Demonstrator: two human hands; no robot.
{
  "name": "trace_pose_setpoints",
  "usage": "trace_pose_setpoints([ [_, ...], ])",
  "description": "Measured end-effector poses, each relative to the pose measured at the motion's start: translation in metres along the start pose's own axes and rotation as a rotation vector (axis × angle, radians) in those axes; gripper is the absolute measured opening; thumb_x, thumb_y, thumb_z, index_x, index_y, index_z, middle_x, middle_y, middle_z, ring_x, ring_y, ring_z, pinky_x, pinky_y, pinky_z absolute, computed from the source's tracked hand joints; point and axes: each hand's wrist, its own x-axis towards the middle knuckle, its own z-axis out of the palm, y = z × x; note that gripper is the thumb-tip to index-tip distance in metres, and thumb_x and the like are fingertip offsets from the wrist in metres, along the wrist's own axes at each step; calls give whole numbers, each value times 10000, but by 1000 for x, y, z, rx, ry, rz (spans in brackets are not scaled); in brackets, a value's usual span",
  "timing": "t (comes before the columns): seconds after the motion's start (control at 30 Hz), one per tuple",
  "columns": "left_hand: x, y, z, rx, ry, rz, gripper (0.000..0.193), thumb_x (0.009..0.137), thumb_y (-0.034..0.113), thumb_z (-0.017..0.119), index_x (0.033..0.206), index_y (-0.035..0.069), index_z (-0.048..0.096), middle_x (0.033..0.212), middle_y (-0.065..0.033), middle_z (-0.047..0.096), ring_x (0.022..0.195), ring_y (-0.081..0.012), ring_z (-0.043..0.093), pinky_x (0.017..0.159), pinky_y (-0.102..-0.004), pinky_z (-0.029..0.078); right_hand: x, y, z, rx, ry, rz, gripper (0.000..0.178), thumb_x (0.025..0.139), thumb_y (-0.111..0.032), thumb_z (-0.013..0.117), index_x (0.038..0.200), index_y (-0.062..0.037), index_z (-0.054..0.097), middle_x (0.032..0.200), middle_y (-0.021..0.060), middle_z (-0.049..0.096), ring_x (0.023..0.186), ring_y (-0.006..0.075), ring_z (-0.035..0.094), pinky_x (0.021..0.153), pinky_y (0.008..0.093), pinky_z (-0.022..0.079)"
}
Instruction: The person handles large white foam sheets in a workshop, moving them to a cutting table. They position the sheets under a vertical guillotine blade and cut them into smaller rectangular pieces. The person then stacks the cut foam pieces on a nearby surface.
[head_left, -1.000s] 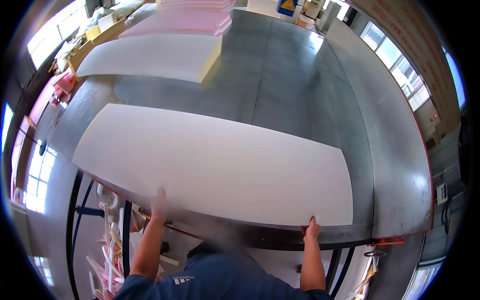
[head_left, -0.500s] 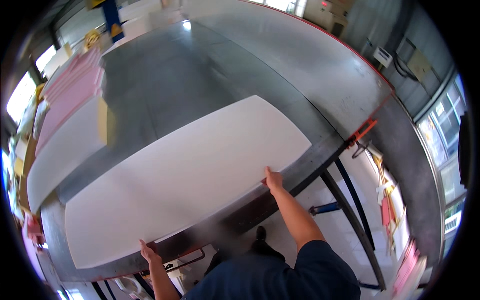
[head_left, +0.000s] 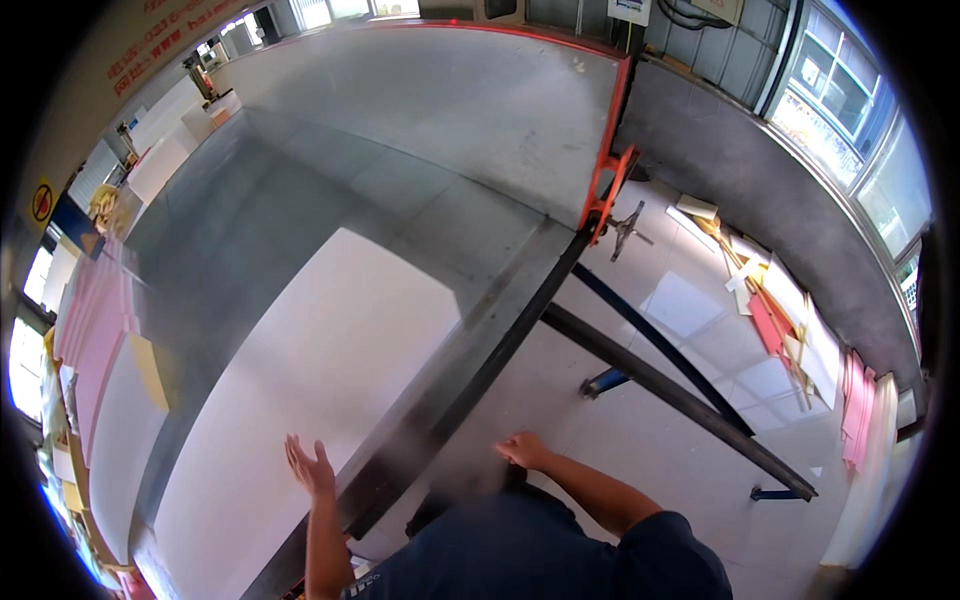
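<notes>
A large white foam sheet (head_left: 340,330) lies flat on the grey metal table (head_left: 240,200), its long near side running beside the table's front edge. Over that near side my left hand (head_left: 312,468) is raised with fingers spread, holding nothing; I cannot tell if it touches the sheet. My right hand (head_left: 524,450) hangs in front of my body, off the table edge and apart from the sheet. Its fingers are curled, and nothing shows in them.
A stack of pink and white foam sheets (head_left: 95,350) stands at the left of the table. An upright metal panel with a red rim (head_left: 430,100) closes the back. Dark slanting legs (head_left: 680,395) reach out on the right, and offcuts (head_left: 775,320) lie by the wall.
Both hands have let go of the sheet's near edge. My right hand has drawn back toward my body; my left has lifted and opened. The view has turned to the right.
</notes>
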Motion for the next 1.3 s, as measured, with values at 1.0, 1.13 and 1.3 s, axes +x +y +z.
trace_pose_setpoints([
  [1.0,172,330,240,425,-344,-119,787,913,549,453,1493,84,195,1565,-124,144,1446,-314,102,1147,-513,93,235,110,-649,331,1031,45,272,859,-242,609,1012,-20,643,840,33,647,626,120,561,578,253,479],
  [1.13,181,349,250,495,-349,-215,780,921,569,415,1498,100,179,1569,-114,131,1450,-304,87,1152,-503,84,325,169,-701,753,644,-162,258,903,-263,567,1006,-37,636,786,51,640,646,191,599,591,322,499],
  [1.3,174,338,253,508,-325,-215,766,918,556,430,1495,111,196,1569,-96,142,1449,-286,103,1154,-500,85,395,217,-715,567,453,144,258,878,-281,582,981,-49,626,760,45,632,614,187,585,562,325,495],
])
